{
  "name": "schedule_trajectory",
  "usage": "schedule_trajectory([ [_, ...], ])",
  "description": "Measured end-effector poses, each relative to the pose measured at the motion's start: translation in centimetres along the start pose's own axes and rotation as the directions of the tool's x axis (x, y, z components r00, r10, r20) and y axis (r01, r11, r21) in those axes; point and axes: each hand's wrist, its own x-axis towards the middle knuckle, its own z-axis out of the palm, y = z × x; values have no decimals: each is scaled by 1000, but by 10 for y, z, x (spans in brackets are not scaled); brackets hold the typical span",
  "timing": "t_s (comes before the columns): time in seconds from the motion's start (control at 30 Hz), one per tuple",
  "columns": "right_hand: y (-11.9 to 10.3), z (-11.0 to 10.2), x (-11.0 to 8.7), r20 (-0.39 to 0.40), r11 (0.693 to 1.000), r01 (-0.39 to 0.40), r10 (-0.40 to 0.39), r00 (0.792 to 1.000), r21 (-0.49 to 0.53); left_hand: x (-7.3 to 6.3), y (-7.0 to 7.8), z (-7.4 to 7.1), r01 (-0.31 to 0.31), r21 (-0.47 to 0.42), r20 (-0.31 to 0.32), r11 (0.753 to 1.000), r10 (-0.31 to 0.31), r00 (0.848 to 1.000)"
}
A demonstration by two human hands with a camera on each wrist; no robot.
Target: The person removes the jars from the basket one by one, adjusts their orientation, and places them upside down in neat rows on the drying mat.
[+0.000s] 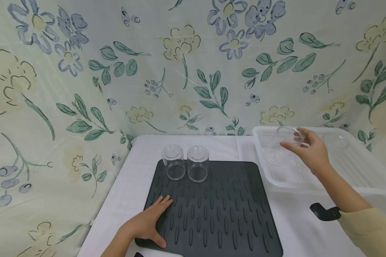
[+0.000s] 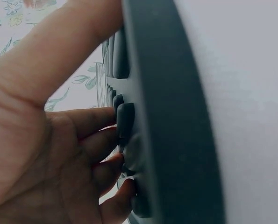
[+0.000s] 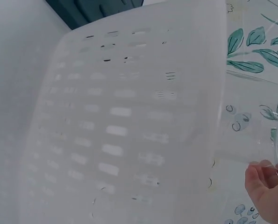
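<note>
My right hand (image 1: pixel 312 151) pinches a clear glass (image 1: pixel 289 135) by its end, at the left part of the white plastic basket (image 1: pixel 312 187). In the right wrist view, the fingertips of the right hand (image 3: pixel 269 189) touch the thick end of that glass (image 3: pixel 248 121) beyond the basket wall. My left hand (image 1: pixel 148 221) rests on the near left edge of the dark ridged mat (image 1: pixel 218 214), fingers extended and thumb spread. The left wrist view shows the fingers of the left hand (image 2: pixel 59 154) against the mat's ridges. Two clear glasses (image 1: pixel 173 162) (image 1: pixel 198 164) stand upside down at the mat's far left.
The basket has slotted walls and stands to the right of the mat. A faint clear outline inside it, at the right, looks like another glass (image 1: pixel 336 141). White cloth (image 1: pixel 125 185) covers the table. Floral fabric (image 1: pixel 180 89) hangs behind and at the sides.
</note>
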Motion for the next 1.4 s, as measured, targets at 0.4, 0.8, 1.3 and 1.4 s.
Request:
schedule_trajectory([
  [0.4,-14,-5,-13,-20,998,60,-60,998,35,-1,1,0,1,4,-10,1000,-1,1000],
  [0.8,-33,1,-30,-44,986,154,-152,987,67,0,0,0,-2,-2,-4,1000,2,1000],
  [1.3,-49,19,-46,-22,942,306,-306,952,137,1,-1,1,-3,4,-10,1000,3,1000],
  [1.4,-52,22,-50,2,938,312,-316,949,153,1,-1,1,-5,3,-8,1000,5,1000],
])
